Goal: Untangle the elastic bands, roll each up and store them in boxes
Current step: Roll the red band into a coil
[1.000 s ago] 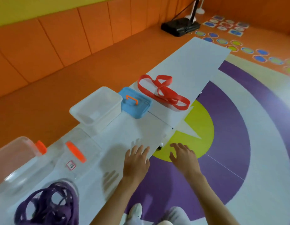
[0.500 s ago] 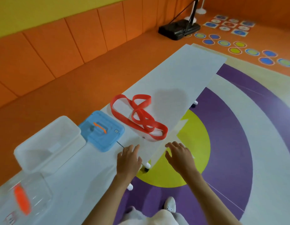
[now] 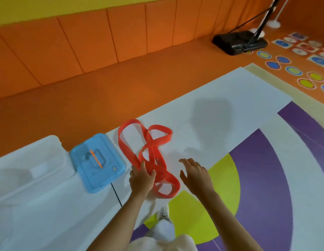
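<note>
A tangled red elastic band [image 3: 150, 147] lies in loops on the long white table [image 3: 221, 113], near its front edge. My left hand [image 3: 141, 178] rests on the band's near loops, thumb and fingers closing around a strand. My right hand [image 3: 194, 173] hovers just right of the band with fingers spread, holding nothing. A blue box lid with an orange handle [image 3: 97, 163] lies flat to the left of the band. Beside it at the far left stands an open clear plastic box [image 3: 30, 160].
The table's front edge runs diagonally, with a purple, yellow and white patterned floor [image 3: 257, 178] below it and my white shoe [image 3: 164, 212] showing. Orange padded wall panels [image 3: 103, 42] line the back. A black stand base [image 3: 239, 42] sits far right.
My view has swung right along the table, away from the purple bands and clear boxes. Both hands moved forward to the red band, and my left hand now lies on it.
</note>
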Tool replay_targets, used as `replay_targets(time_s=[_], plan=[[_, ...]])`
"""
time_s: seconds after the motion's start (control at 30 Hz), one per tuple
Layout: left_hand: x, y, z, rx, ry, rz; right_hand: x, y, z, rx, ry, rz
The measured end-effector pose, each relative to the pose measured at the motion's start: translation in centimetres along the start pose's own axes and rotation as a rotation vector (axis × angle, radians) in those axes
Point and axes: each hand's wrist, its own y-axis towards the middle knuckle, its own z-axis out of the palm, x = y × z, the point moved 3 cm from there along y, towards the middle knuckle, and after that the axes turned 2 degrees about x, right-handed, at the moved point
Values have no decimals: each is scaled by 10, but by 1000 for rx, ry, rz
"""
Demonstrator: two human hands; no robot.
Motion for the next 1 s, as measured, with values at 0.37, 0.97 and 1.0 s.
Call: replay_targets(time_s=[0.37, 0.97, 1.0], plan=[[-58, 65, 28, -149, -409, -339, -50, 131, -28, 73, 100, -213], [-87, 79, 37, -483, -732, -1050, -123, 264, -25, 424, 136, -730], [-90, 79, 37, -465, -721, -1046, -126, 268, -26, 426, 137, -745]])
